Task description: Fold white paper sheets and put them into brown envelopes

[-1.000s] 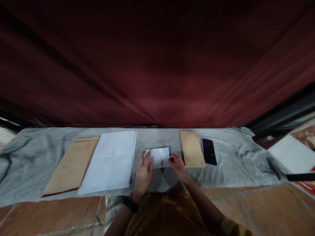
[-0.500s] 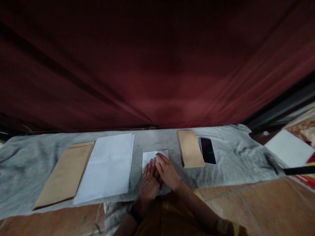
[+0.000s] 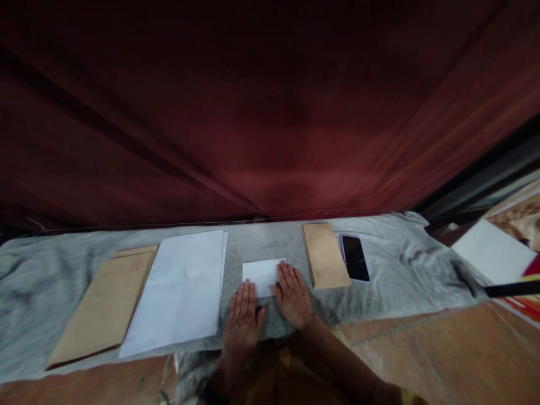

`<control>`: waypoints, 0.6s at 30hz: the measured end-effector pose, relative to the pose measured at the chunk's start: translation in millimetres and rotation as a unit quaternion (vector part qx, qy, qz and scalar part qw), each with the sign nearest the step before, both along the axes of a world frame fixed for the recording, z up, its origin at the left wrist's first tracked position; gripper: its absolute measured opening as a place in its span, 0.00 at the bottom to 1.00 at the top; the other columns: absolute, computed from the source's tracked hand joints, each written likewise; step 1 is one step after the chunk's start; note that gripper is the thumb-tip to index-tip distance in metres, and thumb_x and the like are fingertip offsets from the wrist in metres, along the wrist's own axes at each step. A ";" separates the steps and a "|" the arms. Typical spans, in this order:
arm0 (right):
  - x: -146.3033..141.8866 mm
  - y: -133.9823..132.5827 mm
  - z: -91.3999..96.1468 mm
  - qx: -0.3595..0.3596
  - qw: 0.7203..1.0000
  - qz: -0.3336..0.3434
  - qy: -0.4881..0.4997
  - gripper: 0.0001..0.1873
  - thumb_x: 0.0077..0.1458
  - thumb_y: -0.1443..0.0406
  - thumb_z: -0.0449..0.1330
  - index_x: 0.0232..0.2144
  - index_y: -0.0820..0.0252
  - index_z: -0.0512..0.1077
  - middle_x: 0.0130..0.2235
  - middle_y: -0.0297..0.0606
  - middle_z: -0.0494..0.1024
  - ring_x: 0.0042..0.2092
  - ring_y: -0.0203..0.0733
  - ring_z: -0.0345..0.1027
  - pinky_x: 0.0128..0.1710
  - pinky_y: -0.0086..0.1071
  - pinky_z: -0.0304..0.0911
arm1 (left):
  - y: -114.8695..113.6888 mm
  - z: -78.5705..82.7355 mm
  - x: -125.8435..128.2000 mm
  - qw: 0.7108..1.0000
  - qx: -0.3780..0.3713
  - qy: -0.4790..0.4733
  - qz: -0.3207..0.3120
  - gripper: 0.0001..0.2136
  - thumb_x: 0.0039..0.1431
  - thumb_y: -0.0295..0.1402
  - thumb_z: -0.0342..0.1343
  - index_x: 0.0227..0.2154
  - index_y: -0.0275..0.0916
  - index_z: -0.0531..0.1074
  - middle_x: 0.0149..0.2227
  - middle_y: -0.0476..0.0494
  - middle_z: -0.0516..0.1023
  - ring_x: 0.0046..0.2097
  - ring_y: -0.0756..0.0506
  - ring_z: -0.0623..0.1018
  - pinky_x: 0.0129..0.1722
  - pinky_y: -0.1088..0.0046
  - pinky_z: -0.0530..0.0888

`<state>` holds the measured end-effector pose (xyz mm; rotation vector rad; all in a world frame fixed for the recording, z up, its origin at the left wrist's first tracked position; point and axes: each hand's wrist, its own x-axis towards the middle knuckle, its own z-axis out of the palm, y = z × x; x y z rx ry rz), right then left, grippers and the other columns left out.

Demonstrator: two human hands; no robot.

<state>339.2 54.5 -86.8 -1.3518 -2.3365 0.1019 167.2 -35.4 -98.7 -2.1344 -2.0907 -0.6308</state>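
A small piece of white folded paper (image 3: 261,275) lies flat on the grey cloth (image 3: 261,242) in front of me. My left hand (image 3: 243,318) rests at its lower left corner, palm down with fingers stretched out. On its right side lies my right hand (image 3: 293,295), also flat, its fingertips covering the paper's right edge. Neither hand is closed round anything. To the left is a stack of large white paper sheets (image 3: 181,287). Small brown envelopes (image 3: 325,256) sit in a pile to the right of my right hand.
Large brown envelopes (image 3: 105,304) lie at the far left, beside the white sheets. A phone (image 3: 355,259) with a dark screen is right of the small envelopes. Behind the cloth hangs a dark red curtain (image 3: 287,140). Tiled floor (image 3: 405,343) shows along the front edge.
My hands have moved apart from the middle of the small paper, the left hand leftward and down, the right hand slightly rightward. More of the paper's surface now shows between them.
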 end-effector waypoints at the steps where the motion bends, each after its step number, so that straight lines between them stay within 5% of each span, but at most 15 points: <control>1: 1.4 -0.8 -0.3 0.000 1.000 -0.009 0.000 0.31 0.71 0.59 0.49 0.71 0.66 0.52 0.70 0.49 0.60 0.70 0.49 0.53 0.69 0.47 0.50 | -1.8 1.0 -0.8 1.000 -0.006 -0.008 0.005 0.30 0.70 0.40 0.44 0.71 0.33 0.51 0.69 0.29 0.61 0.70 0.33 0.62 0.66 0.49 0.63; 5: 4.7 -2.8 -0.8 -0.003 1.000 -0.023 -0.003 0.34 0.70 0.57 0.50 0.71 0.67 0.50 0.70 0.49 0.59 0.70 0.51 0.54 0.69 0.47 0.50 | 6.5 11.8 9.5 0.999 -0.021 -0.019 0.019 0.30 0.71 0.38 0.42 0.72 0.34 0.47 0.70 0.29 0.59 0.70 0.34 0.61 0.67 0.48 0.63; 10: 6.3 -2.9 -3.3 -0.009 0.999 -0.004 -0.033 0.35 0.67 0.65 0.48 0.73 0.64 0.44 0.71 0.48 0.55 0.71 0.52 0.52 0.69 0.49 0.49 | 50.9 25.5 44.1 0.997 -0.034 -0.041 -0.050 0.29 0.71 0.33 0.39 0.72 0.35 0.44 0.72 0.34 0.56 0.72 0.40 0.56 0.69 0.53 0.61; 14: 5.3 -1.8 -7.2 -0.006 0.999 -0.008 -0.044 0.37 0.65 0.71 0.46 0.73 0.62 0.42 0.71 0.47 0.56 0.71 0.51 0.52 0.69 0.50 0.48 | 77.3 21.6 52.6 0.994 -0.060 -0.053 -0.070 0.28 0.71 0.37 0.41 0.71 0.33 0.51 0.70 0.33 0.59 0.72 0.40 0.58 0.69 0.52 0.60; 18: 3.2 -1.7 -7.7 -0.011 0.999 -0.013 -0.033 0.33 0.67 0.69 0.46 0.72 0.65 0.46 0.70 0.49 0.58 0.71 0.51 0.52 0.69 0.50 0.49 | 78.6 16.0 41.0 0.996 -0.062 -0.047 -0.049 0.27 0.71 0.37 0.42 0.68 0.31 0.57 0.70 0.32 0.60 0.72 0.40 0.58 0.70 0.53 0.59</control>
